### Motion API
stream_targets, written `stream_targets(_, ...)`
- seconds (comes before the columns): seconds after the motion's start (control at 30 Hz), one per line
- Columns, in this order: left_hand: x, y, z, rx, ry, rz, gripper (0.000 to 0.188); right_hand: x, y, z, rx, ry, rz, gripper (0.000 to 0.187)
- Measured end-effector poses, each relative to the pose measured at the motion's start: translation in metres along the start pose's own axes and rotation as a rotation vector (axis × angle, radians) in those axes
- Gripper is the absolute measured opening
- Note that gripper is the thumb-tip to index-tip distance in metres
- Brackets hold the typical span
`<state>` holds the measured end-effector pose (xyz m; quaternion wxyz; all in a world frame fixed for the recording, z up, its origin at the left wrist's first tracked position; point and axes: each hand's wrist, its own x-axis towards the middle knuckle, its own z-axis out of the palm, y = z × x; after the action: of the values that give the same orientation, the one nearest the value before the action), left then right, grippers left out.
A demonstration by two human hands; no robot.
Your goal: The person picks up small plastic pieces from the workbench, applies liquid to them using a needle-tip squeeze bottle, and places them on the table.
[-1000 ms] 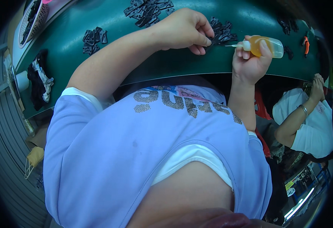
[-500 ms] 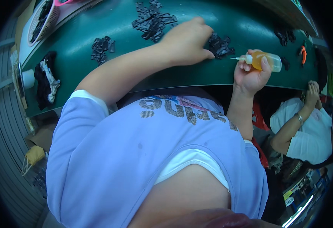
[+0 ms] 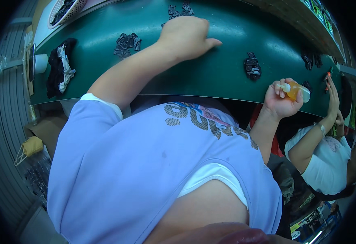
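Note:
My left hand (image 3: 186,38) is held over the far middle of the green table, back of the hand up, thumb stuck out sideways. Its other fingers are hidden from view. Just beyond it lies a pile of small black parts (image 3: 180,10), partly covered by the hand. My right hand (image 3: 283,99), at the table's near edge, is closed around a small clear squeeze bottle (image 3: 298,92) of orange liquid with a thin tip. Between my hands sits a compact cluster of black parts (image 3: 252,67).
Another small heap of black parts (image 3: 127,44) is to the left. Farther left are a black and white cloth (image 3: 62,67), a white cup-like container (image 3: 41,63) and a basket (image 3: 67,14). At right, a co-worker's hands (image 3: 333,99) are by orange-handled pliers (image 3: 327,81) and more black parts (image 3: 311,60).
My left hand has moved from the compact cluster to the far pile. My right hand has drawn back to the right with the bottle. The co-worker's hands have reached forward.

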<state>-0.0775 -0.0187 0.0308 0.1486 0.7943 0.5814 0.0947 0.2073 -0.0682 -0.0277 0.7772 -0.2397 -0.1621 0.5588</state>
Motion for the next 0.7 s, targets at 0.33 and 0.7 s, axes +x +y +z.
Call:
stream_targets(0.33,0.013,-0.004,0.019,-0.088,0.107,0.172,0.022,-0.001,-0.002,-0.003,-0.136,-0.119,-0.052,0.031)
stream_targets(0.7,0.068,0.042,0.043,-1.073,-0.309,-0.029,0.028,0.022,0.006,0.044,-0.550,-0.345,-0.343,0.028)
